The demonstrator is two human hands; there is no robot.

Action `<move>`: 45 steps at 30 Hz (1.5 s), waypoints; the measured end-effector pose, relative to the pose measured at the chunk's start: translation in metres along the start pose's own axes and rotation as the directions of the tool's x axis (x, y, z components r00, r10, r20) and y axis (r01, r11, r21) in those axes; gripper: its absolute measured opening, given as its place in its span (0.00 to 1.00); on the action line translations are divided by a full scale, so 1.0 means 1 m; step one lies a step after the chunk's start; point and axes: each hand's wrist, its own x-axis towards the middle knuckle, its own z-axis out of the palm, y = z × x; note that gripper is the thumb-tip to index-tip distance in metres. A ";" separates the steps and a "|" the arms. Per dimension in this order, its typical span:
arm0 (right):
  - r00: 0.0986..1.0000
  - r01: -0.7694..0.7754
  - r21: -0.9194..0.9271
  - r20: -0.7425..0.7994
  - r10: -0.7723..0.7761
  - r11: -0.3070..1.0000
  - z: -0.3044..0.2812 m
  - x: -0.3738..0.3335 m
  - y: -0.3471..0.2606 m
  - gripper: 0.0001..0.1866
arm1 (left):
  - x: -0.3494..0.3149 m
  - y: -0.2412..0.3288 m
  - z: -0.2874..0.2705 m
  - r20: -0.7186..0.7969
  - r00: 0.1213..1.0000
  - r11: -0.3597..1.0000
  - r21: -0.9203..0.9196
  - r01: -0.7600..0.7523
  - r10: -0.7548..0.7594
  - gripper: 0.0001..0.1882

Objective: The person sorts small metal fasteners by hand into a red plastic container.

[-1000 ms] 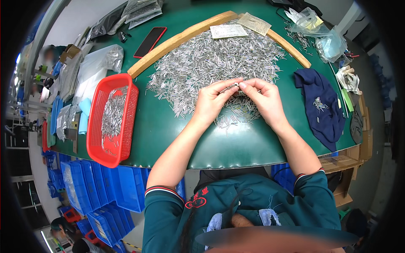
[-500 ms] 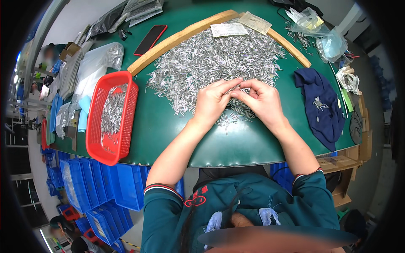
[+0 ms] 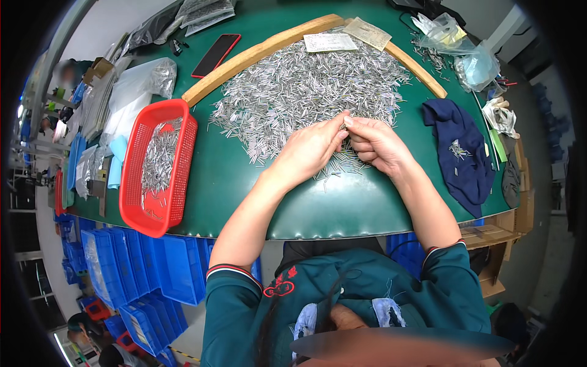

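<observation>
Both hands sit slightly lower and closer together than a second ago, when they pinched a pin stretched between them above the pile's lower edge; now the fingertips meet at one spot. Nothing else on the table has shifted.

The left hand (image 3: 309, 150) has its fingers curled and its thumb and forefinger pressed together on a small metal pin (image 3: 346, 122), and the right hand (image 3: 374, 144) closes its thumb and forefinger on the same pin from the other side. That pin is held just above the near edge of a broad heap of pins (image 3: 306, 85), thin, straight, silvery slivers that glint and lie criss-crossed in a loose layer.

The heap rests on a green table (image 3: 238, 183) with a smooth, padded-looking rounded front edge. A curved strip of pale wood (image 3: 257, 54) borders the heap on its far side. To the left stands a red plastic basket (image 3: 131, 183) with a perforated mesh wall, holding more of the same pins. A dark blue cloth (image 3: 465, 159), soft and crumpled, lies to the right with a few pins on it. A red phone (image 3: 215, 55) lies beyond the wooden strip, and clear plastic bags (image 3: 131, 92) lie near the basket. Blue plastic bins (image 3: 140, 269) are stacked below the table edge.
</observation>
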 end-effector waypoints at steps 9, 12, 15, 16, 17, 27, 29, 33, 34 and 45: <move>0.936 -0.331 0.575 0.300 0.184 0.748 -0.009 0.007 0.012 0.07 | 0.000 -0.003 0.003 -0.046 0.998 0.998 -0.056 -0.035 0.032 0.19; 0.915 -0.383 0.602 0.353 0.197 0.701 -0.009 0.008 0.012 0.08 | -0.001 -0.004 0.004 -0.068 0.996 0.994 -0.091 -0.063 0.057 0.19; 0.883 -0.434 0.648 0.443 0.154 0.626 -0.011 0.009 0.014 0.10 | -0.001 -0.004 0.004 -0.092 0.993 0.991 -0.097 -0.087 0.078 0.19; 0.883 -0.437 0.653 0.443 0.156 0.619 -0.011 0.009 0.014 0.09 | -0.001 -0.003 0.004 -0.096 0.993 0.992 -0.098 -0.080 0.071 0.19; 0.882 -0.440 0.658 0.443 0.159 0.611 -0.012 0.008 0.014 0.09 | 0.000 -0.003 0.004 -0.096 0.993 0.992 -0.099 -0.082 0.073 0.19; 0.880 -0.424 0.679 0.464 0.097 0.599 -0.007 0.006 0.011 0.11 | 0.001 0.001 0.018 -0.246 0.954 0.977 0.169 -0.130 0.169 0.21; 0.876 -0.437 0.691 0.473 0.097 0.575 -0.007 0.005 0.011 0.11 | 0.001 0.003 0.017 -0.256 0.950 0.971 0.201 -0.128 0.178 0.22; 0.882 -0.435 0.701 0.459 0.109 0.565 -0.008 0.005 0.011 0.12 | 0.002 0.004 0.016 -0.243 0.950 0.968 0.200 -0.151 0.198 0.23; 0.880 -0.435 0.707 0.464 0.098 0.558 -0.008 0.005 0.012 0.12 | 0.002 0.004 0.016 -0.244 0.946 0.967 0.193 -0.166 0.211 0.23; 0.870 -0.426 0.706 0.492 0.041 0.565 -0.006 0.003 0.010 0.11 | 0.002 0.004 0.019 -0.301 0.935 0.981 0.100 -0.168 0.191 0.21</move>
